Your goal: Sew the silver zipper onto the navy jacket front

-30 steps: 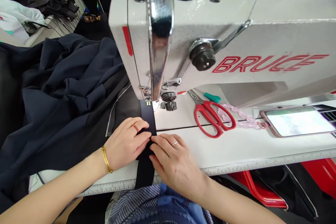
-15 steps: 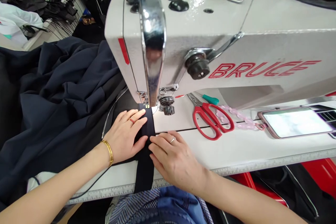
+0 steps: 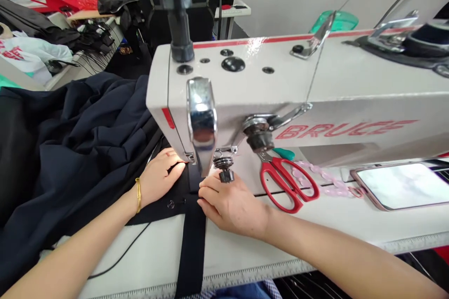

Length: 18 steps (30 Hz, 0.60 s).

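A dark navy fabric strip (image 3: 191,252) runs from under the sewing machine head (image 3: 196,126) toward me and hangs over the table's front edge. It lies along a large dark garment (image 3: 80,145) heaped to the left, with a zip edge showing. My left hand (image 3: 159,177) lies on the garment left of the strip, fingers stretched toward the needle area, thumb apart; its fingertips are partly hidden by the machine. On the strip's right edge, my right hand (image 3: 231,203) has its fingers curled and pressed together, gripping the edge. The needle itself is hidden.
Red-handled scissors (image 3: 289,182), a teal-handled tool (image 3: 284,153), a pink bead strap (image 3: 322,182) and a phone (image 3: 407,185) lie right of my right hand. A ruler tape (image 3: 252,271) lines the front edge. A black cord (image 3: 122,254) crosses the table at left.
The view has tilted up, showing more background. My left hand has moved off the strip onto the garment beside it. My right hand has shifted forward along the strip, closer to the needle area.
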Motion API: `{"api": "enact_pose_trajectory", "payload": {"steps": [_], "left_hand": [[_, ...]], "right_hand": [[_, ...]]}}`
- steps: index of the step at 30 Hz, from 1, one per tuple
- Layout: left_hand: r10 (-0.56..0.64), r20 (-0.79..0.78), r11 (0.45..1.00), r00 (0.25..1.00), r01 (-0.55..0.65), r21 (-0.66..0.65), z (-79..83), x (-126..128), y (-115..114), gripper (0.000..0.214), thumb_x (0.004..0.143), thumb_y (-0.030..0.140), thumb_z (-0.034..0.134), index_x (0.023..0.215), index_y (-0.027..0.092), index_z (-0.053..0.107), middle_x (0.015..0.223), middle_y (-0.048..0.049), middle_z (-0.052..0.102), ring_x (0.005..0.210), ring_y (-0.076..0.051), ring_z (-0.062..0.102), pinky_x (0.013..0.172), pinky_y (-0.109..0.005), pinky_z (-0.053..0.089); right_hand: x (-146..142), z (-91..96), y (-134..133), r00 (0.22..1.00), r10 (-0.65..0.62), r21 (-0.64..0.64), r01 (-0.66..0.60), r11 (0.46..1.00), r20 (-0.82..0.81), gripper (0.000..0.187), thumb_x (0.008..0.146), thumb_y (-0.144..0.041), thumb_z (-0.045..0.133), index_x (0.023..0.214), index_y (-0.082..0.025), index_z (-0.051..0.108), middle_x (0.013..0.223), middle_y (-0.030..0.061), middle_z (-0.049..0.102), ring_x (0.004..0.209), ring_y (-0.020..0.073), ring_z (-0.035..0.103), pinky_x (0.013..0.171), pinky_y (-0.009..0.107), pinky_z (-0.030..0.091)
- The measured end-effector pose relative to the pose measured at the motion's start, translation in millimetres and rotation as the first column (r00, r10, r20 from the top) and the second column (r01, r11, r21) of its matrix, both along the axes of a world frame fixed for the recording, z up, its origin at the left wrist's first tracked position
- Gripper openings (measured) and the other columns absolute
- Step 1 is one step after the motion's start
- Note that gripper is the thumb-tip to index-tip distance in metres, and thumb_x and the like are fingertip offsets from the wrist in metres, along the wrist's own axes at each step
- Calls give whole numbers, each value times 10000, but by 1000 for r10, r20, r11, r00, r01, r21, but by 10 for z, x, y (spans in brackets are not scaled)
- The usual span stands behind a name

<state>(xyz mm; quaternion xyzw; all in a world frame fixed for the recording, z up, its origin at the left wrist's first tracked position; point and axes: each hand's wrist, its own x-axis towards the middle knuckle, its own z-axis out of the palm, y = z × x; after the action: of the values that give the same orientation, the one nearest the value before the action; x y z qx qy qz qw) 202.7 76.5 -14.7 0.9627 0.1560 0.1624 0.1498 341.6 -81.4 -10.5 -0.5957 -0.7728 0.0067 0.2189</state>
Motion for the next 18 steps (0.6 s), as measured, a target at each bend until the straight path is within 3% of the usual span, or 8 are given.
{"api": "enact_pose_trajectory", "payload": {"steps": [3,8,13,18], "left_hand": [[22,69,997,997,-17,-78,29,-52,-11,204,861,212,405,790,199,596,789,4,639,777,-135,588,709,-257,502],[-240,53,970,969,241,-22,83,-81,-156,222,822,222,467,1005,216,593,982,-35,620,916,-160,554,820,-297,472],[-270,12,963,963,270,29,75,-70,-192,194,822,200,487,937,247,637,987,-33,592,928,-160,526,808,-289,466],[-324,36,943,945,320,92,86,-81,-198,164,819,178,500,908,213,634,1004,-39,599,952,-172,518,865,-330,445]], "right_hand": [[16,-24,-26,999,-12,19,13,1000,-32,178,856,-188,429,742,-160,564,735,37,569,778,162,531,726,314,369],[15,-6,-82,998,-55,-9,55,998,12,133,836,-165,443,773,-174,559,723,30,532,727,162,489,701,314,350],[-10,9,-97,995,-79,-32,82,996,62,138,818,-138,441,737,-177,546,650,12,492,627,154,414,643,304,312],[2,-2,-82,997,-78,-67,76,995,-22,123,802,-154,439,800,-172,561,759,46,515,789,194,448,706,328,331]]}}
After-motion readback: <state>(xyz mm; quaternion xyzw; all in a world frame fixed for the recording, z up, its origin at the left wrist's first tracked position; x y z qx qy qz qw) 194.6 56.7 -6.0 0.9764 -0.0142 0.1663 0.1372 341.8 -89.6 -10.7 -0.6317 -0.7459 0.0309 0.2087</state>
